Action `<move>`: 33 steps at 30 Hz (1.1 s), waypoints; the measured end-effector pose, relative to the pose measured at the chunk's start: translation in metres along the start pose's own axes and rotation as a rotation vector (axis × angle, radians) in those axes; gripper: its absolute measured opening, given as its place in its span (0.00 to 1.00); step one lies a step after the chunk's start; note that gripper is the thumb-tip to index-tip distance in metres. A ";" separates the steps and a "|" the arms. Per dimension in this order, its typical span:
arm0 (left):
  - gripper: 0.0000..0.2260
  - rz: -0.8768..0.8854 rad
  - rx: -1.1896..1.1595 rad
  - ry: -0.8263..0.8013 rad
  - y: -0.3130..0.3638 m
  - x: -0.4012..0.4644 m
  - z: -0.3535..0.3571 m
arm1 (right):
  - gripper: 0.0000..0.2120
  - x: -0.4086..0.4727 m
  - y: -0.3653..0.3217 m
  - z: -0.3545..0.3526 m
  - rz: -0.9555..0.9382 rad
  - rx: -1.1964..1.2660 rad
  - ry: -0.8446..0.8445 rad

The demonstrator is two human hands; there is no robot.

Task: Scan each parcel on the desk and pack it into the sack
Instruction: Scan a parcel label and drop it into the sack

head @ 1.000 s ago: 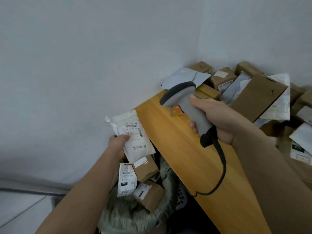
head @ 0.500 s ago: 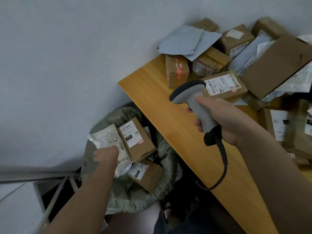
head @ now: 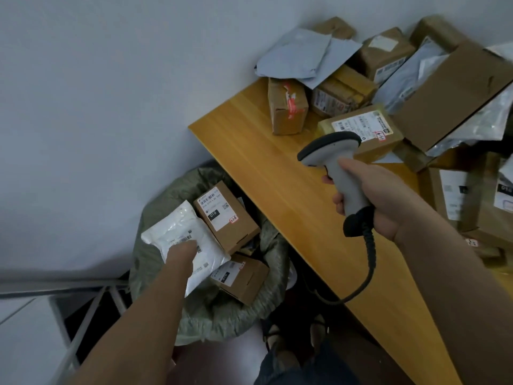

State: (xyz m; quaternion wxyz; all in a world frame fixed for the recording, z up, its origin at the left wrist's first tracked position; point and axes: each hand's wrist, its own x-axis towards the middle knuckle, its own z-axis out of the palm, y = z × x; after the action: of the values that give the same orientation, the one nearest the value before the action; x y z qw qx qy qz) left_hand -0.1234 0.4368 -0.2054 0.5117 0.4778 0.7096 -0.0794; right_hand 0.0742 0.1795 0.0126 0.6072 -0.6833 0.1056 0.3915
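The left hand is reaching down into the sack beside the desk, lying on the white parcel; whether its fingers are gripping or just pressing cannot be told. The right hand is gripping the scanner over the desk. The remaining parcels are lying piled ahead and to the right, nearer the scanner hand, so the left will likely be crossing back up over the desk edge

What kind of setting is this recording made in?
Probably a small parcel sorting or dispatch point, in a plain room corner. Labelled parcels are heaped on a wooden desk, the right hand holds a corded barcode scanner, and a sack beside the desk holds parcels.
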 end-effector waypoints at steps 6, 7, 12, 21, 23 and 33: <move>0.17 0.127 -0.007 -0.021 0.049 -0.052 0.025 | 0.16 -0.020 -0.022 -0.035 -0.053 0.048 0.066; 0.18 0.180 -0.013 -0.023 0.057 -0.057 0.033 | 0.16 -0.022 -0.025 -0.044 -0.066 0.059 0.085; 0.10 0.502 0.077 0.018 0.103 -0.111 0.087 | 0.11 -0.030 -0.038 -0.096 -0.113 0.147 0.176; 0.35 1.137 0.620 -0.126 0.169 -0.188 0.235 | 0.10 -0.007 -0.045 -0.188 -0.192 0.247 0.259; 0.43 1.214 0.758 -0.128 0.183 -0.185 0.262 | 0.09 0.000 -0.041 -0.204 -0.188 0.258 0.252; 0.60 1.155 1.319 0.049 0.195 -0.167 0.278 | 0.09 0.037 -0.015 -0.238 -0.131 0.185 0.196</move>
State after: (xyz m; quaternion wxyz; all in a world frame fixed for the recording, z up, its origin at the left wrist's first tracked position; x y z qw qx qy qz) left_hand 0.2086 0.2734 -0.1270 0.0761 0.9623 0.1772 -0.1917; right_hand 0.2046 -0.0221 -0.0113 0.6785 -0.6649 0.1552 0.2710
